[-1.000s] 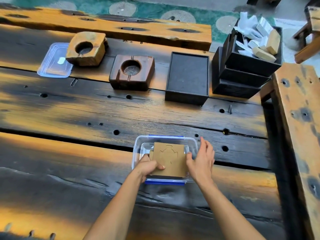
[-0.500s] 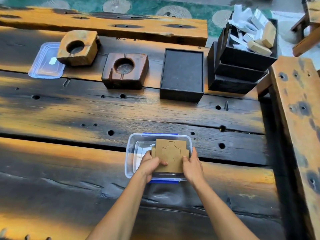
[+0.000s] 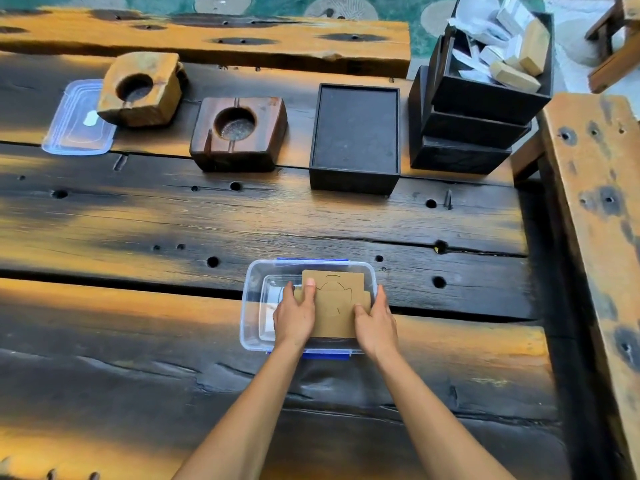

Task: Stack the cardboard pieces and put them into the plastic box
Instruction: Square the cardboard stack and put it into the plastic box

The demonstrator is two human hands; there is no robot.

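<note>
weathered plank table, teal floor

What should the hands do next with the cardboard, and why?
Probably lower the cardboard stack flat onto the bottom of the plastic box and let go. The left hand and right hand grip its sides, and it already sits within the box's walls, so only setting it down seems left.

view: just the one head cam, wide-angle | faces: forward and down, 12 o'clock across the table | range: pretty close, near edge at 6 o'clock
</note>
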